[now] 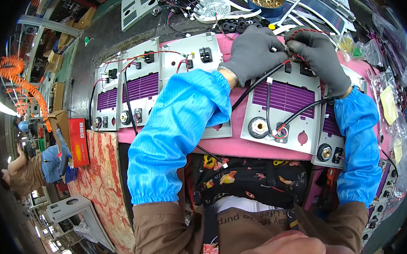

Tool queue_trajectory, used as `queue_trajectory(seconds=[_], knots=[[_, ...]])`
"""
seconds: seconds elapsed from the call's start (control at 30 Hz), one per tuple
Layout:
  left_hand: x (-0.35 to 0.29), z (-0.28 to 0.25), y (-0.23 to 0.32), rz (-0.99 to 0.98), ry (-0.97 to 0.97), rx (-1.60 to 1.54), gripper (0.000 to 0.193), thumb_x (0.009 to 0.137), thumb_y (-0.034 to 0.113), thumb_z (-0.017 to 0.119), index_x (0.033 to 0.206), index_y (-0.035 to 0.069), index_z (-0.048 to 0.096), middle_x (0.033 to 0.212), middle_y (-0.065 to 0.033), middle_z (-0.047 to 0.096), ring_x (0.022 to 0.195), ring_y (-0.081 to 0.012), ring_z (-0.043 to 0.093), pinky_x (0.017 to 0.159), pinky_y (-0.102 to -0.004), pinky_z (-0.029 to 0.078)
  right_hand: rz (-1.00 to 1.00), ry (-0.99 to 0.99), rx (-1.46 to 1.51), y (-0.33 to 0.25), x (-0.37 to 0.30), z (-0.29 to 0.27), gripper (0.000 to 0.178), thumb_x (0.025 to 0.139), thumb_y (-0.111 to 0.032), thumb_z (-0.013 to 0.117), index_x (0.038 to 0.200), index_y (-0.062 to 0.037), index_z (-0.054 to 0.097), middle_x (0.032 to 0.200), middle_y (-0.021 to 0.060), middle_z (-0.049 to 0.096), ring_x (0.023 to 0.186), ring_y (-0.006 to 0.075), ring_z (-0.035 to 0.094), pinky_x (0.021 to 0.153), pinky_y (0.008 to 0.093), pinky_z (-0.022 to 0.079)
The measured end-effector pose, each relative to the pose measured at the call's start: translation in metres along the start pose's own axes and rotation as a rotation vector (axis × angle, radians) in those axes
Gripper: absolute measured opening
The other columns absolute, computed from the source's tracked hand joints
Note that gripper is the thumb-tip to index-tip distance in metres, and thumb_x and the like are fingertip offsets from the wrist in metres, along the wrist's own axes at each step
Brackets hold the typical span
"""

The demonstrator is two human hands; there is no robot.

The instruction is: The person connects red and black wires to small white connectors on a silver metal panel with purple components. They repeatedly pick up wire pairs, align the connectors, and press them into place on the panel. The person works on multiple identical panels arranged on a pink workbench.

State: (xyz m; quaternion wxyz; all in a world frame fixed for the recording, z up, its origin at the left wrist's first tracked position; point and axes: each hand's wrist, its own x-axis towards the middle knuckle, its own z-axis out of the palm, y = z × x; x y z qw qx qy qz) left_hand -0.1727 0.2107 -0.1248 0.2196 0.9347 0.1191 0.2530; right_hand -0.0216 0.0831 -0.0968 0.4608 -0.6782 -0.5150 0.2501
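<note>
Both hands wear grey gloves and meet over the far end of a light grey metal panel (pixel 307 125) with a purple grille (pixel 286 100). My left hand (pixel 254 53) is closed, its fingertips pinching thin wires beside a small white connector (pixel 274 50). Closed too, my right hand (pixel 317 57) grips a twisted red-and-black wire (pixel 309 30) that loops over its fingers. The exact pinch points are partly hidden by the gloves. Below the left hand slants a black cable (pixel 257 83). A round brass-coloured fitting (pixel 259 127) sits at the panel's near left corner.
Similar panels (pixel 171 48) lie left and right on the pink mat (pixel 272 153). Farther back are a bowl of metal rings (pixel 266 0), black round parts (pixel 237 25) and tangled wires (pixel 181 2). Plastic bags (pixel 373 52) lie right. Another person (pixel 28 170) is far left.
</note>
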Motion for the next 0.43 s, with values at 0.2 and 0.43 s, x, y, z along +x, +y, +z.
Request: queue_trajectory(seconds=[0.2,0.43], knots=[[0.0,0.001,0.0,-0.01,0.013,0.008,0.023,0.073,0.034,0.075,0.081,0.013,0.076,0.088,-0.0032,0.066,0.09,-0.0242,0.06,0.081,-0.0358,0.048,-0.019,-0.031,-0.147,-0.009,-0.001,0.0,0.027,0.086,-0.017,0.064,0.105,0.0019,0.068,0.088,0.0098,0.069,0.077,0.0145,0.062,0.076,0.0287,0.051],[0.0,0.001,-0.001,-0.03,-0.01,-0.017,0.023,0.072,0.034,0.075,0.081,0.012,0.076,0.089,-0.0027,0.066,0.092,-0.0236,0.06,0.084,-0.0356,0.047,0.053,-0.05,-0.046,0.004,0.0,-0.002,0.03,0.085,-0.015,0.065,0.111,-0.0018,0.067,0.097,0.0107,0.07,0.084,0.0147,0.064,0.081,0.0278,0.051]])
